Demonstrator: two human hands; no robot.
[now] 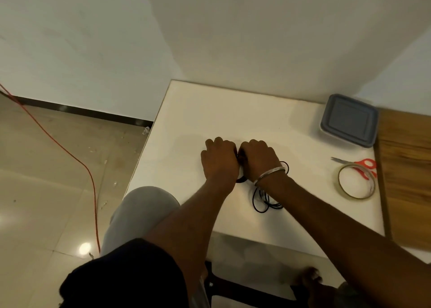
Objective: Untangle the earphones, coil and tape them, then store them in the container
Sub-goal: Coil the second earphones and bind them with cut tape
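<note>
left hand (220,161) + right hand (257,159): fingers curled, both pinching black earphone cable (271,206) mid-tabletop (210,112) | slack loops under right wrist, toward near edge | risk: hard pull tightens knots, wrist snags loops | tape roll (370,190), scissors (366,164), lidded container (349,120) along right edge

Both forearms are bare down to the left grip (219,161) and the right grip (256,158). A plain silver bangle (270,173) circles the right wrist. At the near left, a black short sleeve (130,272) covers the upper arm, and light grey trousers (140,212) cover a knee. Low at the near right, what may be a bare foot (310,278) shows dimly.
</note>
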